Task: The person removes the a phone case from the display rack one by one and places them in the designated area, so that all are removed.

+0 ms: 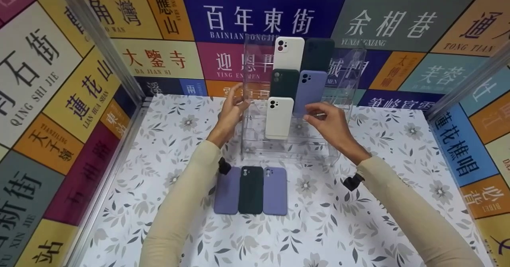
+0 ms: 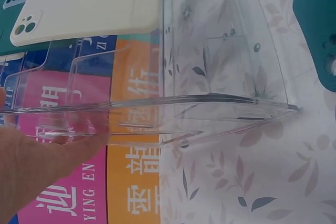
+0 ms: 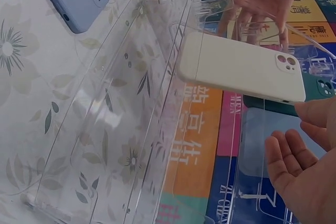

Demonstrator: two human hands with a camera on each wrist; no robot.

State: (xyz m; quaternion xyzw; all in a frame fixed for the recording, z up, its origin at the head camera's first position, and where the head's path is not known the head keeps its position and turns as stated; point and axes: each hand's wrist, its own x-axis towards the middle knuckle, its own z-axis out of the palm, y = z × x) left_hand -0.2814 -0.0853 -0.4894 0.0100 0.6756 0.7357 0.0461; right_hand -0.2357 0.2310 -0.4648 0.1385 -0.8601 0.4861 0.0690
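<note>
A clear stepped display stand holds phone cases in tiers. In front is a white phone case, behind it a dark green case beside a purple case. Highest up stand another white case and a second dark green one. My left hand grips the stand's left side panel, thumb along the clear edge in the left wrist view. At the purple case's lower right, my right hand has its fingers loosely bent; in the right wrist view they overlap that case.
On the floral tablecloth, in front of the stand, a purple case, a dark green case and another purple case lie side by side. Printed sign panels wall the table at the back and both sides.
</note>
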